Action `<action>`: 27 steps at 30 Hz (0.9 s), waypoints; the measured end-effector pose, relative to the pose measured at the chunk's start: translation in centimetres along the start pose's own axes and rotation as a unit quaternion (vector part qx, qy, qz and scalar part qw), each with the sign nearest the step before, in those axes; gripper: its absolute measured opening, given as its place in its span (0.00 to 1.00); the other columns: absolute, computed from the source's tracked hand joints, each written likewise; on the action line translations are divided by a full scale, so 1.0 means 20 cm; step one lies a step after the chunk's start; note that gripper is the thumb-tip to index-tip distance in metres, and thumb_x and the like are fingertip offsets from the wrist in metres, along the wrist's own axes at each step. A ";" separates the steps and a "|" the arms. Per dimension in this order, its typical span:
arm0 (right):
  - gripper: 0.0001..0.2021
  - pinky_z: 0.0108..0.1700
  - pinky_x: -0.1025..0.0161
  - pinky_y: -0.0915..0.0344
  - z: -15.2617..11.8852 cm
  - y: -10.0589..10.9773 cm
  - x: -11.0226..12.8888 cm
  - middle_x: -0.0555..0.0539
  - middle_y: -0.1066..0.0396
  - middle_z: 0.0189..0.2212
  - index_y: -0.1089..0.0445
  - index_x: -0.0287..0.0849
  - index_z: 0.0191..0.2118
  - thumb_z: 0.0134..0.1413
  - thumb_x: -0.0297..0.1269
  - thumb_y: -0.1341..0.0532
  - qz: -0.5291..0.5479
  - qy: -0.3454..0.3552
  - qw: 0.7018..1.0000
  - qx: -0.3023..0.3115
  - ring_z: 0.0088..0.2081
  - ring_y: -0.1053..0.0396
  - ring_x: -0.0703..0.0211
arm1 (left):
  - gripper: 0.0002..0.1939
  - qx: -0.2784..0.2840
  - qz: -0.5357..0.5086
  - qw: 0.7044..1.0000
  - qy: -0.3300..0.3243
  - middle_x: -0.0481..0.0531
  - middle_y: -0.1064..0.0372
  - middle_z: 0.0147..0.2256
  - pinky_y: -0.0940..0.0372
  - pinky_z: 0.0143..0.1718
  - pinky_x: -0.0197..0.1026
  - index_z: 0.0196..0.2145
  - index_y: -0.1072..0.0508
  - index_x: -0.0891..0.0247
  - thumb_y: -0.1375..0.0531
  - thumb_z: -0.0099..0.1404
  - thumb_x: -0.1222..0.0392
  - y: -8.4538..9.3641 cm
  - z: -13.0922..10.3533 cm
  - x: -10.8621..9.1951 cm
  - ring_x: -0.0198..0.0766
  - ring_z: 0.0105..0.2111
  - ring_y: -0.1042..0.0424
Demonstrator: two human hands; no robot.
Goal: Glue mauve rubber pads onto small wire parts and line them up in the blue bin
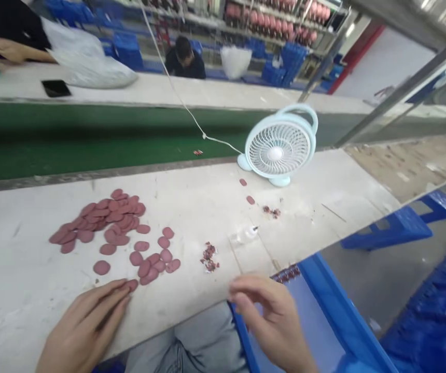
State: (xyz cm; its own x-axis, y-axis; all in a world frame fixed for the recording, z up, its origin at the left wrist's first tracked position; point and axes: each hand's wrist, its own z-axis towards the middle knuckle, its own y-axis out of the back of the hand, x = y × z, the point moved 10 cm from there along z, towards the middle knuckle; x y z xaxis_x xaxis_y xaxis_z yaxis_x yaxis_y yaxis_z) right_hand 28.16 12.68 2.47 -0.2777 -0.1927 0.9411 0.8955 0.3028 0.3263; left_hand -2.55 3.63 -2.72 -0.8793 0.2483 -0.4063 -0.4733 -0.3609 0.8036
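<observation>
"Discs (111, 215) have you watching for slips?"

"Yes, and chiefly at your left fingers (108, 289). They lie close together, touching one disc (132, 285); you can't tell from this view whether it's pinched. A loose contact, I'd judge, could let it skid toward the near edge of the counter (192, 202). Pressing sideways could shove it into the loose discs (149, 274) just beyond your fingertips, to their right."

"And my right fingers (254, 287)?"

"Thumb and forefinger curl close to each other, but you can't tell whether they meet or hold anything. They're by the counter's edge, near the blue tray (326, 287), so a poor grip there could drop something small. Reaching forward carelessly might knock the little clear bottle (246, 234) beyond them or scatter the dark red scraps (209, 257) to its left."

"How do the discs look?"

"Flat, oval to round, dull brick-pink. Beyond your left fingers they overlap in a low heap, with singles around it. The touched one is partly hidden by your fingertips."
</observation>
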 end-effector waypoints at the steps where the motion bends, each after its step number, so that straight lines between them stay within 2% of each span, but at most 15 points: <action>1: 0.07 0.38 0.67 0.25 0.13 -0.12 0.09 0.48 0.22 0.39 0.24 0.48 0.44 0.65 0.35 0.39 -0.022 0.027 0.999 0.029 0.38 0.23 0.61 | 0.13 -0.005 0.011 1.000 -0.009 0.55 0.23 0.49 0.33 0.55 0.49 0.49 0.21 0.57 0.39 0.69 0.55 -0.01 0.00 -0.01 0.47 0.47 0.24; 2: 0.07 0.40 0.67 0.25 0.28 -0.24 0.16 0.49 0.21 0.41 0.24 0.48 0.45 0.65 0.36 0.39 -0.059 0.045 0.996 0.052 0.40 0.23 0.61 | 0.14 -0.007 0.020 1.000 -0.018 0.56 0.23 0.49 0.33 0.54 0.48 0.50 0.22 0.58 0.39 0.69 0.55 -0.01 0.00 -0.01 0.47 0.47 0.25; 4: 0.11 0.43 0.68 0.25 0.62 -0.44 0.24 0.49 0.22 0.47 0.27 0.48 0.51 0.68 0.38 0.42 -0.181 0.060 0.980 0.053 0.44 0.23 0.62 | 0.14 -0.018 0.030 0.999 -0.029 0.56 0.24 0.50 0.32 0.53 0.47 0.50 0.22 0.58 0.38 0.69 0.56 -0.01 -0.01 0.00 0.46 0.48 0.25; 6: 0.16 0.54 0.62 0.28 0.99 -0.54 0.26 0.43 0.27 0.55 0.31 0.44 0.58 0.68 0.36 0.42 -0.246 0.057 0.967 0.023 0.54 0.28 0.58 | 0.13 -0.030 0.030 0.999 -0.032 0.55 0.24 0.49 0.30 0.51 0.46 0.50 0.22 0.57 0.39 0.69 0.58 -0.01 -0.02 0.01 0.46 0.47 0.25; 7: 0.16 0.59 0.57 0.32 1.16 -0.57 0.27 0.41 0.30 0.58 0.31 0.42 0.59 0.69 0.33 0.44 -0.276 0.051 0.960 0.006 0.58 0.31 0.54 | 0.12 -0.033 0.028 0.999 -0.029 0.55 0.24 0.49 0.29 0.51 0.45 0.50 0.22 0.56 0.39 0.69 0.59 -0.02 -0.03 0.02 0.45 0.47 0.25; 9: 0.17 0.61 0.45 0.34 1.45 -0.56 0.24 0.40 0.34 0.61 0.33 0.41 0.60 0.68 0.36 0.40 -0.334 0.021 0.942 -0.024 0.60 0.34 0.47 | 0.12 -0.041 0.024 0.999 -0.023 0.55 0.23 0.49 0.28 0.50 0.45 0.49 0.22 0.56 0.40 0.70 0.60 -0.02 -0.03 0.04 0.45 0.47 0.24; 12: 0.19 0.57 0.42 0.31 1.72 -0.47 0.17 0.41 0.33 0.59 0.32 0.41 0.58 0.66 0.41 0.37 -0.404 -0.041 0.913 -0.045 0.56 0.31 0.46 | 0.11 -0.052 0.021 0.998 -0.019 0.55 0.22 0.49 0.27 0.50 0.45 0.48 0.22 0.57 0.40 0.69 0.64 -0.01 -0.03 0.03 0.44 0.45 0.24; 14: 0.18 0.54 0.45 0.29 1.80 -0.42 0.12 0.41 0.31 0.57 0.32 0.41 0.57 0.66 0.41 0.37 -0.437 -0.075 0.895 -0.044 0.53 0.29 0.48 | 0.12 -0.056 0.013 0.998 -0.015 0.55 0.22 0.49 0.27 0.48 0.45 0.48 0.23 0.57 0.41 0.69 0.66 -0.01 -0.02 0.02 0.43 0.45 0.24; 18: 0.18 0.52 0.47 0.27 1.86 -0.36 0.04 0.41 0.30 0.55 0.31 0.40 0.56 0.66 0.41 0.37 -0.483 -0.106 0.869 -0.031 0.52 0.28 0.49 | 0.14 -0.042 -0.035 0.998 0.016 0.54 0.22 0.47 0.26 0.45 0.42 0.49 0.24 0.57 0.42 0.70 0.69 0.00 0.00 0.02 0.41 0.44 0.24; 22: 0.18 0.53 0.47 0.28 1.87 -0.33 0.07 0.40 0.30 0.55 0.31 0.39 0.56 0.66 0.42 0.37 -0.500 -0.102 0.860 -0.028 0.52 0.28 0.49 | 0.13 -0.036 -0.058 0.997 0.040 0.54 0.23 0.45 0.28 0.48 0.45 0.49 0.24 0.58 0.42 0.71 0.69 0.00 0.00 0.03 0.42 0.44 0.25; 25: 0.17 0.53 0.47 0.28 1.78 -0.37 0.14 0.41 0.30 0.54 0.31 0.40 0.55 0.66 0.43 0.38 -0.489 -0.076 0.869 -0.018 0.51 0.28 0.50 | 0.12 -0.034 -0.056 0.996 0.054 0.55 0.24 0.43 0.28 0.46 0.45 0.47 0.24 0.59 0.43 0.71 0.68 0.01 -0.01 0.03 0.41 0.42 0.25; 27: 0.15 0.52 0.48 0.28 1.62 -0.43 0.17 0.43 0.28 0.52 0.30 0.40 0.53 0.67 0.43 0.38 -0.472 -0.048 0.880 0.011 0.50 0.27 0.51 | 0.12 -0.030 -0.070 0.995 0.057 0.55 0.25 0.41 0.28 0.41 0.42 0.47 0.23 0.59 0.44 0.71 0.68 0.01 -0.02 0.03 0.40 0.39 0.24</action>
State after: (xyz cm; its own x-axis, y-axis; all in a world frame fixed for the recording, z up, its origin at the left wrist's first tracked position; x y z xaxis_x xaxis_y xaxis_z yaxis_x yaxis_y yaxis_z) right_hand 8.27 39.61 5.73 -0.9235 -0.2884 0.2530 0.2438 0.0683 0.9674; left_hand -3.23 3.44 -2.98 -0.8028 0.1979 -0.5625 -0.5914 -0.3845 0.7088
